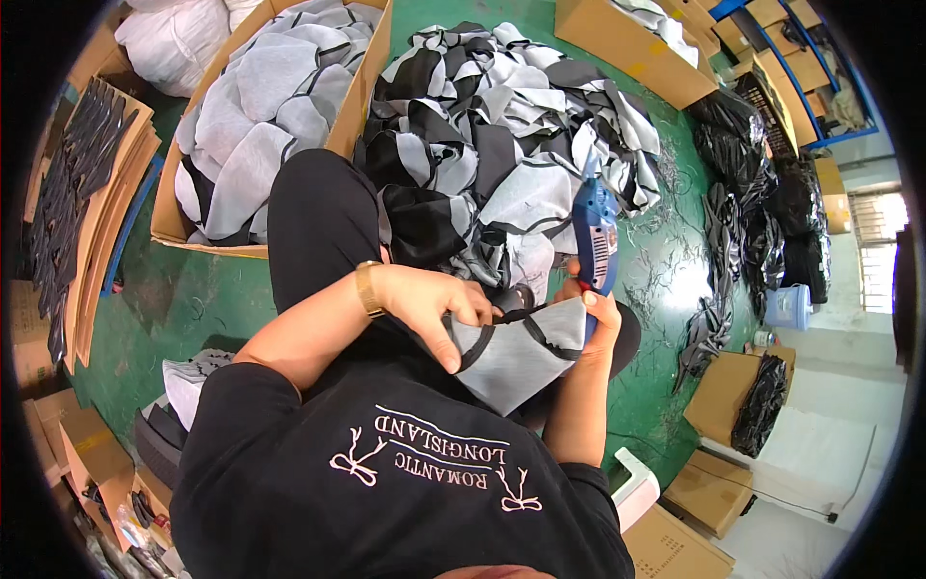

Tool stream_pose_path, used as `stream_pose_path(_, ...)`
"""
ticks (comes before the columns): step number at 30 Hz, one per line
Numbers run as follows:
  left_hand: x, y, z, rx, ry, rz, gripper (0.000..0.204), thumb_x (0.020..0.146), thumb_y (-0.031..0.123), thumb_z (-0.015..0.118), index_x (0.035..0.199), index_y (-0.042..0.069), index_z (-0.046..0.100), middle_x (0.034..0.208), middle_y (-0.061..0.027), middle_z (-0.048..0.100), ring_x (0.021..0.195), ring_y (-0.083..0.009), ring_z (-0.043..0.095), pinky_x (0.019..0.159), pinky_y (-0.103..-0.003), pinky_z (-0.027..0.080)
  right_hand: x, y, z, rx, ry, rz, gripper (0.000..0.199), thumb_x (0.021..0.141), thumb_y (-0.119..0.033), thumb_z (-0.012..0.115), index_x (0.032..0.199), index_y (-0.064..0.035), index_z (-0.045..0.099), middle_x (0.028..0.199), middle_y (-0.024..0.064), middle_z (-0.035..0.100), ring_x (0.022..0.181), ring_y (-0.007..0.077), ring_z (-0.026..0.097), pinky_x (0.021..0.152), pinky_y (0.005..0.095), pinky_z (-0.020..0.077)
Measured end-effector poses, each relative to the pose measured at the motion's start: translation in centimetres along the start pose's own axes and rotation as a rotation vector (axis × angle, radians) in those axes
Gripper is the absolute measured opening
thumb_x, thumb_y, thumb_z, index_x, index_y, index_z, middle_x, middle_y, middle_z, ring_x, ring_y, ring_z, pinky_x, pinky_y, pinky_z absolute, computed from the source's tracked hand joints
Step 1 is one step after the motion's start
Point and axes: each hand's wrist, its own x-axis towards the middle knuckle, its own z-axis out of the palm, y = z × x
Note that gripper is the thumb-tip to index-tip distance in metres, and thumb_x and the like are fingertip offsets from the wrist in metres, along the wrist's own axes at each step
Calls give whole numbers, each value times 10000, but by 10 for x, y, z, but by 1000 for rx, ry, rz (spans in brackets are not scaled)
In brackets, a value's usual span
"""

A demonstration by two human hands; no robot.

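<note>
Over my lap, my left hand grips a grey fabric piece with black edging, thumb on the near face and fingers at its rim. My right hand is closed around the lower end of a blue handheld power tool. A label is on the tool's side, and its slim pale tip points away from me. The right fingers also touch the right edge of the fabric piece. Just beyond my hands lies a large heap of grey and black fabric pieces on the floor.
A cardboard box full of similar pieces stands at the far left. Dark strips lie on stacked cardboard at left. Thread scraps litter the green floor. Black plastic bags and a blue-lidded container are at right.
</note>
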Motion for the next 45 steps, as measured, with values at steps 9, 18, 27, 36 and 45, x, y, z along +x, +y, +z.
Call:
stream_pose_path(9, -23, 60, -11, 500, 146, 85, 278, 748, 281, 755, 795, 20, 670, 994, -111, 657, 1052, -317, 539, 996, -461, 319, 9, -1, -14, -128, 72, 55, 523, 672, -156, 742, 1108, 27, 519, 670, 24, 500, 578, 127, 479, 579, 249, 402)
stream_pose_path(18, -12, 32, 8, -756, 904, -130, 379, 982, 324, 490, 1195, 17, 553, 1066, -38, 635, 931, -95, 597, 815, -265, 494, 34, 3, -7, -521, 359, -34, 368, 785, -129, 713, 1075, 27, 547, 1031, 185, 647, 841, 214, 642, 773, 324, 510)
stream_pose_path(27, 18, -10, 8, -881, 1286, 70, 303, 998, 294, 449, 1185, 65, 517, 1053, -36, 629, 906, -126, 631, 773, -290, 531, 20, 23, 38, -768, 260, -43, 413, 733, -159, 772, 1063, 19, 597, 965, 104, 669, 758, 136, 618, 729, 257, 487)
stream_pose_path(36, 24, 6, 28, -910, 1132, 75, 439, 881, 146, 654, 1260, 34, 465, 1172, -55, 582, 1116, -165, 545, 966, -334, 434, 21, 36, 39, -940, 344, -57, 382, 658, -68, 760, 986, -5, 574, 815, 18, 586, 735, 96, 552, 671, 253, 461)
stream_pose_path(45, 12, 2, 13, -663, 1085, -259, 361, 871, 202, 679, 1169, 58, 534, 1046, -30, 615, 900, -138, 628, 681, -311, 562, 20, 21, 48, -803, 226, -61, 349, 717, -73, 735, 1009, 13, 567, 818, 40, 597, 713, 117, 572, 659, 261, 469)
